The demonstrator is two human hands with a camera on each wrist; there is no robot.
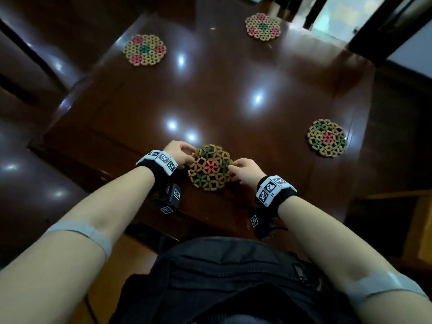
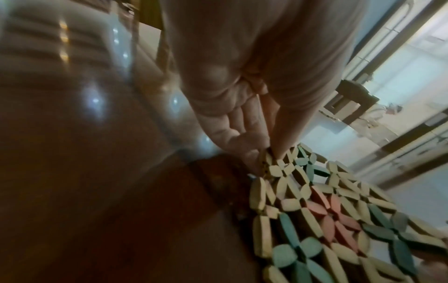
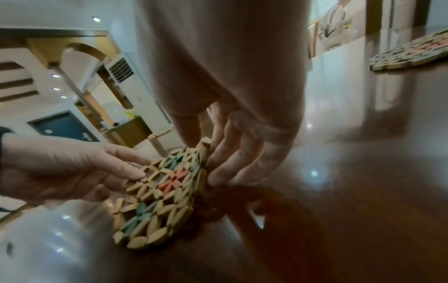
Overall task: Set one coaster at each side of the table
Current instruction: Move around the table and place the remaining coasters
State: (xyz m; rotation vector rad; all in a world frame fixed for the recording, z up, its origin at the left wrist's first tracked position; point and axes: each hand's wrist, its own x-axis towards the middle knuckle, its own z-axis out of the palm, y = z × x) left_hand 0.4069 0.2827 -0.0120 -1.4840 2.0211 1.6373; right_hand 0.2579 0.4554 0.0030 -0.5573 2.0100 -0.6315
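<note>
A round coaster of tan, green and red wooden pieces is held between both hands over the near edge of the dark wooden table. My left hand pinches its left rim, thumb and fingers closing on the edge in the left wrist view. My right hand pinches the right rim, thumb on top and fingers beneath. In the right wrist view the coaster is tilted, its lower edge close to the tabletop. Three more coasters lie flat: far left, far side, right side.
The glossy tabletop mirrors several ceiling lights. Dark chair backs stand at the left and far right. A wooden piece of furniture sits low at the right. My black clothing is against the near edge.
</note>
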